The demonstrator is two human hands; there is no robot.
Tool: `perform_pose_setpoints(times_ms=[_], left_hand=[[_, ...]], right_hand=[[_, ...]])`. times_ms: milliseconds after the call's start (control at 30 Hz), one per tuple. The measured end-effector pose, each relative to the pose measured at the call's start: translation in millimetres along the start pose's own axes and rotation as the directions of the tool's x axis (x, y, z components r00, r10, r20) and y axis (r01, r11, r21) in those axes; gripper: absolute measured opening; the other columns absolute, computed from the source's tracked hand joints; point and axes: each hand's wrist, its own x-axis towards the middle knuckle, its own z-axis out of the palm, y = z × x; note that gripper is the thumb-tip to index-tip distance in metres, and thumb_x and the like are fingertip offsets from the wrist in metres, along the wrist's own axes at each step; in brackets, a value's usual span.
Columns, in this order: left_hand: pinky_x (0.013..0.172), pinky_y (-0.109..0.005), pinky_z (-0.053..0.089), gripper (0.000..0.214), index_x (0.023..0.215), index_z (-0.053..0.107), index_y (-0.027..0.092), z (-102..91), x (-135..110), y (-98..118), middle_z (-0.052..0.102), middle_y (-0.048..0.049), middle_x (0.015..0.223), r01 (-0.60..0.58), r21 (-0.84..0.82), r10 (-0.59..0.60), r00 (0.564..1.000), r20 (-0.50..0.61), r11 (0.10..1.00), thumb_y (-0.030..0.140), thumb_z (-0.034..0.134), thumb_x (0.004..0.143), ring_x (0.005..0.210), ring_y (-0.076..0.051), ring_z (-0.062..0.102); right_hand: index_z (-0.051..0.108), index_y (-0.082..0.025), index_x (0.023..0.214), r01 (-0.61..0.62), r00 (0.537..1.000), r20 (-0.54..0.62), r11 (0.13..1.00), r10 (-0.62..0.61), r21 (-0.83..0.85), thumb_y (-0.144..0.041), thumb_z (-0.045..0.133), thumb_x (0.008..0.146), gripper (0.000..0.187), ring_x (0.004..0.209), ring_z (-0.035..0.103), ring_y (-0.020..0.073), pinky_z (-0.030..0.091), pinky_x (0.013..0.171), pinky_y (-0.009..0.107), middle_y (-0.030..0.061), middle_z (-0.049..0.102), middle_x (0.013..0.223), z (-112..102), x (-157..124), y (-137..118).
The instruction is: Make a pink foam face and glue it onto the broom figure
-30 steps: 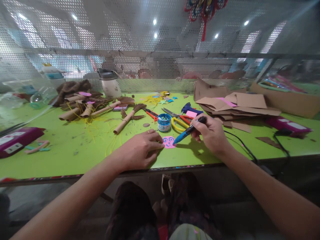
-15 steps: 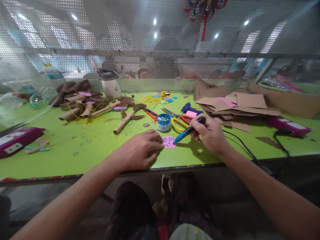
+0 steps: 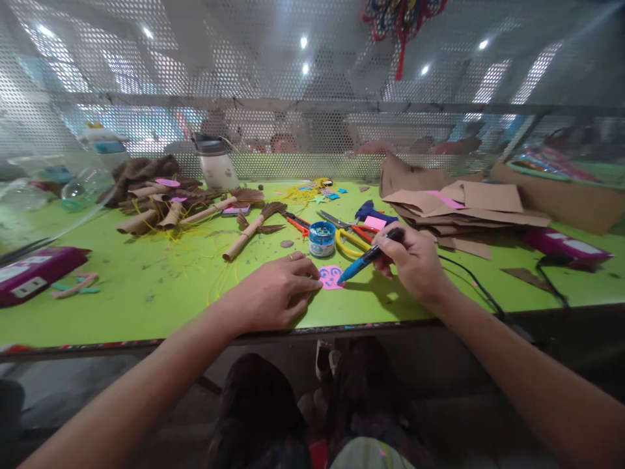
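Observation:
A small pink paper cutout with a blue face drawn on it lies on the green table near its front edge. At its left edge, the fingertips of my left hand hold it against the tabletop, fingers bent together. My right hand is closed around a blue marker. The marker's tip touches the lower right part of the cutout. Just behind the paper stands an open jar with blue smears. Yellow-handled scissors lie beside the jar.
Brown paper rolls and yellow strands are heaped at left. Stacked brown cardboard lies at right, near a purple power strip. Another purple power strip sits far left. A white jug stands before the perforated metal screen.
The marker tip has shifted slightly down and left on the pink cutout, where more blue line shows. My left hand has stayed in place.

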Motion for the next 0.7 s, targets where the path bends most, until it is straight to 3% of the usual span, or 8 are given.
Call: perform_pose_setpoints(times_ms=[300, 700], left_hand=[[0.092, -0.037, 0.045, 0.027, 0.096, 0.070, 0.017, 1.3, -0.3, -0.8, 0.065, -0.0095, 0.107, 0.006, -0.002, -0.006, 1.000, 0.003, 1.000, 0.012, 0.046, 0.084, 0.097, -0.022, 0.059], [0.091, -0.037, 0.045, 0.028, 0.098, 0.070, 0.016, 1.0, -0.6, -0.9, 0.065, -0.0097, 0.108, -0.001, -0.008, 0.001, 1.000, 0.006, 1.000, 0.013, 0.044, 0.087, 0.097, -0.022, 0.059]], right_hand=[[0.054, -0.019, 0.075, 0.020, 0.999, 0.043, 1.000, -0.020, -0.014, -0.040, 0.061, 0.083, 0.024, 0.036, 0.047, 0.0089, 0.038, 0.036, 0.020, -0.0037, 0.056, 0.048, 1.1, -0.2, 1.3], [0.053, -0.019, 0.075, 0.027, 1.000, 0.011, 0.998, -0.027, -0.050, -0.035, 0.058, 0.085, 0.020, 0.036, 0.047, 0.0083, 0.038, 0.036, 0.019, -0.0043, 0.056, 0.047, -1.9, 2.6, 4.3]])
